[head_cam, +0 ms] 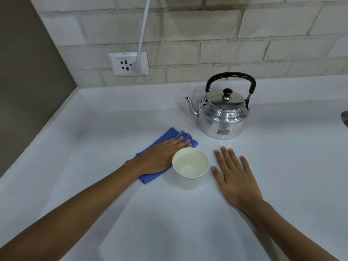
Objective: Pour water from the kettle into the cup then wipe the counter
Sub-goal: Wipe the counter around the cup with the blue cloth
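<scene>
One kettle (223,112); one cup (190,169); one blue cloth (160,140); two hands; one wall socket (128,64).

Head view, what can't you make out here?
- Cloth: its middle is hidden under the left hand.
- Kettle: the lid hides the inside; its sticker is too small to read.
- Metal object: cut off by the right edge.
- Outlet: its small print is blurred.

The cloth (165,146) is blue, the cup (190,171) white, the counter (131,213) white. The kettle (223,115) is shiny silver with a black handle (230,77) and knob. Behind, pale cream bricks (197,29) surround a white socket (128,64) marked red and blue.
</scene>
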Tool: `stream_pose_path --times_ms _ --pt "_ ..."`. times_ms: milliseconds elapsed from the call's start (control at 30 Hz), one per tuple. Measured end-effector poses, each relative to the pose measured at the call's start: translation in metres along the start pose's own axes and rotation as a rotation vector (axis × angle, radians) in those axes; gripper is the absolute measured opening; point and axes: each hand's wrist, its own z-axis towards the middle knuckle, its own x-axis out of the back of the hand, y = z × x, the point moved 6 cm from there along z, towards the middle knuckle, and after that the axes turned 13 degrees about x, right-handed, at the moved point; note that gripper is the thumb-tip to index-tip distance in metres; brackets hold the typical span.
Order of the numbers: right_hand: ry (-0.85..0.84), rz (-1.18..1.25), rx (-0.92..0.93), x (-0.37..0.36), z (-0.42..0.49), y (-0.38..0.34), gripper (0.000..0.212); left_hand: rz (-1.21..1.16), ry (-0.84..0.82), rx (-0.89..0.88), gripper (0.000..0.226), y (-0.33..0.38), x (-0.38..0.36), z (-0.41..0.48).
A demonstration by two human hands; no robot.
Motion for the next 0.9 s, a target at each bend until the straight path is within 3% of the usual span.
stream_pose_path --times_ms 167,267,367,500,733,900 --pt "0.000 -0.005 -0.009 0.001 0.000 -0.002 0.057 0.050 0.044 0.099 0.047 -0.027 0.004 -0.027" --pt "-0.008 -0.030 -0.016 0.003 0.002 -0.003 0.058 0.148 0.092 0.299 0.048 -0.036 0.005 -0.002" --pt "-0.010 -0.048 -0.013 0.006 0.003 -0.004 0.058 0.097 0.081 0.481 0.049 -0.030 0.004 0.015" --pt "-0.038 -0.045 -0.009 0.006 0.002 -0.003 0.057 0.132 0.046 0.485 0.057 -0.009 -0.004 -0.009" --pt "-0.037 -0.045 -0.010 0.002 0.003 -0.001 0.058 0.075 0.190 0.416 0.047 0.023 -0.027 -0.126" --pt "-0.021 -0.064 -0.009 0.000 0.003 0.000 0.059 0.054 0.207 0.558 0.046 0.000 -0.017 -0.124"
